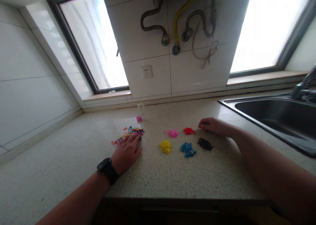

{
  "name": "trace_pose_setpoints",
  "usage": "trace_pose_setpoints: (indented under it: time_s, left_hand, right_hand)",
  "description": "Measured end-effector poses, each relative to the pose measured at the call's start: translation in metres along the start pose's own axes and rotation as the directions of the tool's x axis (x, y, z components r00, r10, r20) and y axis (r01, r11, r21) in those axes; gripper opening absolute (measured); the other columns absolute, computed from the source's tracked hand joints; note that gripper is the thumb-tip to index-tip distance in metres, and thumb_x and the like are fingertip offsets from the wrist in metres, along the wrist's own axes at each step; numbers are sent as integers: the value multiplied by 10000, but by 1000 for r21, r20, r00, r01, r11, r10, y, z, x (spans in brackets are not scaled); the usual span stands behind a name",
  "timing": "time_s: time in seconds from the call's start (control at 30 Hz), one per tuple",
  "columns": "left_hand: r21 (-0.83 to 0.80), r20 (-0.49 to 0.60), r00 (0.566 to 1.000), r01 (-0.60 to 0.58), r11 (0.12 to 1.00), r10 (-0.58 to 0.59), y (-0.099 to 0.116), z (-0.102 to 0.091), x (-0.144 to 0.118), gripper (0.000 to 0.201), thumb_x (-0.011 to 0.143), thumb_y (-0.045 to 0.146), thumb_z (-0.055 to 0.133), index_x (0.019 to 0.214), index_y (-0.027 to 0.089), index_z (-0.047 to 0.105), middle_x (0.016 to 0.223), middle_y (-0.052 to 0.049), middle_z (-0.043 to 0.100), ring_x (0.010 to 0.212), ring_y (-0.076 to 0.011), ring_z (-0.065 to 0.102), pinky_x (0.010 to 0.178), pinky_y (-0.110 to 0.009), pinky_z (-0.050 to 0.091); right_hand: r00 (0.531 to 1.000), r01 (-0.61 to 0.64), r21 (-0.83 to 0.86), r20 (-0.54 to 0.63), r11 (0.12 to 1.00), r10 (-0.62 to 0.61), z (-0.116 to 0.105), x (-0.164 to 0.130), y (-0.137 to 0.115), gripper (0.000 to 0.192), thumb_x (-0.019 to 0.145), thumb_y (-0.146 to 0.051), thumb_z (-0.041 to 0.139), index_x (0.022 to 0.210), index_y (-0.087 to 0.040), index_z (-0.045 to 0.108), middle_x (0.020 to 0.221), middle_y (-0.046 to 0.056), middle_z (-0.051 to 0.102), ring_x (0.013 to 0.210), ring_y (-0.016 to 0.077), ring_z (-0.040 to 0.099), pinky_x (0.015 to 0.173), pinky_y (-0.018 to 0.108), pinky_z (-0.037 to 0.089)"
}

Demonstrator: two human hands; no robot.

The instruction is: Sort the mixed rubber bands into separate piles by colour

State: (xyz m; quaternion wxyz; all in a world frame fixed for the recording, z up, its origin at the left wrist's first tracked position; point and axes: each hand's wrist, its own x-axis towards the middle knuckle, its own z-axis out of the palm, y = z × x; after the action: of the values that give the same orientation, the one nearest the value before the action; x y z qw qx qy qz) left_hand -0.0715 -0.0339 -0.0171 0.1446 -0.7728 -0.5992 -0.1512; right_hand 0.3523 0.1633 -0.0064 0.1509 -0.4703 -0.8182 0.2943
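Note:
My left hand (127, 150), with a black watch on the wrist, lies flat on the speckled counter (74, 159), fingers spread on the near edge of a mixed pile of coloured rubber bands (130, 132). My right hand (214, 124) rests on the counter with fingers curled, its tips just right of a small red pile (189, 131). Sorted piles lie between the hands: pink (172, 133), yellow (165, 146), blue (188, 149) and black (204, 144). Whether the right fingers pinch a band is hidden.
A small clear jar with a pink base (139, 113) stands behind the mixed pile. A steel sink (276, 119) with a tap (303, 83) is at the right. A tiled wall with a socket (147, 71), pipes and two windows lies behind.

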Motion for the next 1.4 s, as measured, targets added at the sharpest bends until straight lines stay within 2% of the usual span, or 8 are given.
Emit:
trace_pose_setpoints:
  time_s: [0.27,0.87,1.17,1.4]
  left_hand:
    - [-9,22,1000,19,1000,-19,1,-2,-1,428,939,315,487,1333,155,537,1400,-128,536,1312,-286,455,1110,-509,372]
    - [10,17,1000,17,1000,-17,2,-1,-1,424,944,314,476,1327,141,536,1384,-135,545,1305,-295,461,1102,-509,381]
    - [-33,-72,996,-61,998,58,8,-10,1,464,911,214,506,1374,201,485,1388,-89,551,1293,-256,479,1112,-492,376]
    - [-89,-143,988,-70,994,57,19,-18,1,341,895,182,552,1232,213,591,1246,-63,648,1176,-232,563,1052,-465,438]
  right_hand:
    - [1000,-2,-13,-13,1000,1,0,-3,-6,501,811,-654,541,889,-182,688,709,42,633,598,151,510,551,280,381]
    - [1000,8,-10,-14,1000,-8,0,-2,-2,486,823,-639,535,889,-182,686,694,35,625,573,139,493,534,274,376]
    - [1000,13,-13,-15,1000,-13,-1,-3,-5,482,813,-642,543,869,-184,685,712,38,633,595,150,510,556,283,386]
    - [1000,9,-25,-23,1000,-10,-1,-4,-9,450,822,-607,547,871,-181,684,691,31,618,593,147,500,558,283,379]
